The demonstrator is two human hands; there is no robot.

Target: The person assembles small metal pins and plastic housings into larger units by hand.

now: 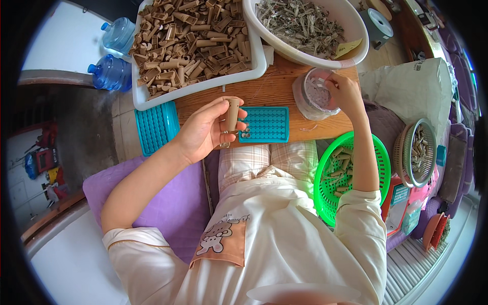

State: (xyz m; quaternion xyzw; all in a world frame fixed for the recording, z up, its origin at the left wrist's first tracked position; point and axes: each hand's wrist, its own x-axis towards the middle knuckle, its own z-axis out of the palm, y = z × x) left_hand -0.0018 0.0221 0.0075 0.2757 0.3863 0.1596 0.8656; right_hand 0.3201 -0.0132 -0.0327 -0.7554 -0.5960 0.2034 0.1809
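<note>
My left hand (206,122) is closed around a tan tapered plastic piece (232,115), held upright above the table's near edge. Below its fingers hangs a small clear part that I cannot make out. Just right of that hand lies a teal tray (277,133) with rows of small round cells; a few small round bits are near its left edge. My right hand (346,94) dips its fingers over the rim of a clear plastic tub (304,104), which holds small pale pieces (318,95). Those fingers are bent together, and what they pinch is too small to tell.
A white bin (258,56) full of tan plastic pieces and a white basin (362,48) of clear, wiry parts stand on the wooden table (203,101). Another teal tray (158,129) sits left. A green basket (321,201) is by my right forearm; blue water jugs (111,72) stand far left.
</note>
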